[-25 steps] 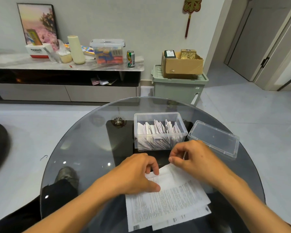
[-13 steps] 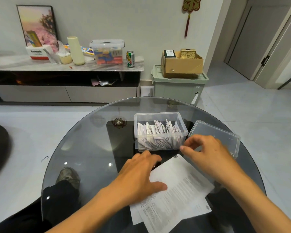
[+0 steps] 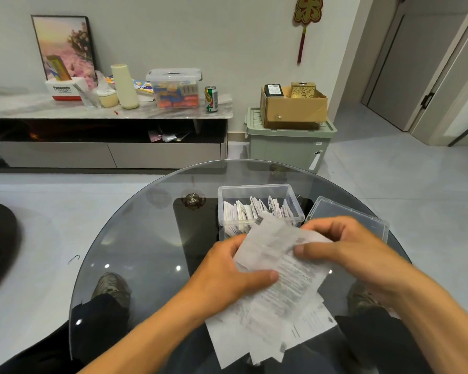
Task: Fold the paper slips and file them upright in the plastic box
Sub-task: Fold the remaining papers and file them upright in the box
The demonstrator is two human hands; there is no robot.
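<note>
Both hands pinch one slip (image 3: 278,255) above the surface (image 3: 135,255), left hand (image 3: 227,279) at its left edge, right hand (image 3: 343,249) at its far right corner, its long axis running away toward the box (image 3: 295,195) just beyond.

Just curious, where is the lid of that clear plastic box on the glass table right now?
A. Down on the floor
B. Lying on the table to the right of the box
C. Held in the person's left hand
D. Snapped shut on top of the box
B: the clear lid lies flat on the glass table just right of the open plastic box, whose folded slips show from above.
</note>
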